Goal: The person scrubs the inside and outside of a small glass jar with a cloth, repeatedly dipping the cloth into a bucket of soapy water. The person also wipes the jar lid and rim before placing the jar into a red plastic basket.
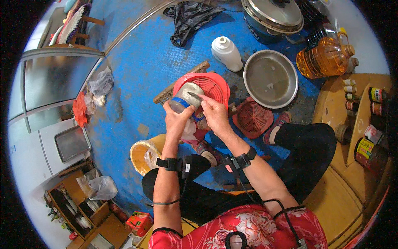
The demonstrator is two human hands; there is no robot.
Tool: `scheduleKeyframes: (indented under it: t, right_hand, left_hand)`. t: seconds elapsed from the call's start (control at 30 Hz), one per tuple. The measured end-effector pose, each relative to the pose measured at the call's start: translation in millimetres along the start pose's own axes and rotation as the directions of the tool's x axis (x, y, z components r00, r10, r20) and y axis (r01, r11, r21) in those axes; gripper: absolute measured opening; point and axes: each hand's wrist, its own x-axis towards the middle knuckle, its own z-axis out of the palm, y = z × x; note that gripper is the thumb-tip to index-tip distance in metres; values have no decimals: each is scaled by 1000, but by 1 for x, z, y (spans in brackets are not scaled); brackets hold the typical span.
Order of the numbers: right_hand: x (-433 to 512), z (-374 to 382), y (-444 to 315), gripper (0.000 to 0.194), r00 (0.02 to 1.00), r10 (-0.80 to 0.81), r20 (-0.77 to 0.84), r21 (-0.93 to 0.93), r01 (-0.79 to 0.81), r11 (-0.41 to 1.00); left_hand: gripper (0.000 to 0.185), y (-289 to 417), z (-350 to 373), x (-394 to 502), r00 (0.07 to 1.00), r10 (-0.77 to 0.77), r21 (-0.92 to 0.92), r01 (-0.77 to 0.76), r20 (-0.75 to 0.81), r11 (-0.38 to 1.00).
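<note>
My left hand (178,116) grips a jar-like container (179,104) with a blue band, tilted over a red plastic basket (216,82). A whitish-grey rounded part (191,90) forms its upper end; whether this is a lid or contents I cannot tell. My right hand (215,113) is closed on a small pointed tool, perhaps a knife (195,95), whose dark tip lies against the grey part. Beneath the red basket is a wooden rack or stool (199,68). Some pale plastic (188,130) hangs just below my hands.
To the right are a white bottle (228,54), a metal basin of liquid (270,79), a second red basket (253,117), a lidded pot (275,15) and an oil jug (326,60). A yellow bucket (143,152) stands near my left forearm. A black plastic bag (192,18) lies ahead.
</note>
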Motion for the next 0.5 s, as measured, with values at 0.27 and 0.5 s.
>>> scheduleKeyframes:
  t: [0.27, 0.5]
  right_hand:
    - [2, 1, 4, 31, 1000, 25, -9, 132, -23, 991]
    - [3, 1, 5, 29, 997, 33, -64, 114, -26, 993]
  left_hand:
    - [94, 1, -1, -1, 1000, 30, 128, -30, 0, 991]
    - [94, 8, -2, -2, 999, 51, 222, -47, -12, 974]
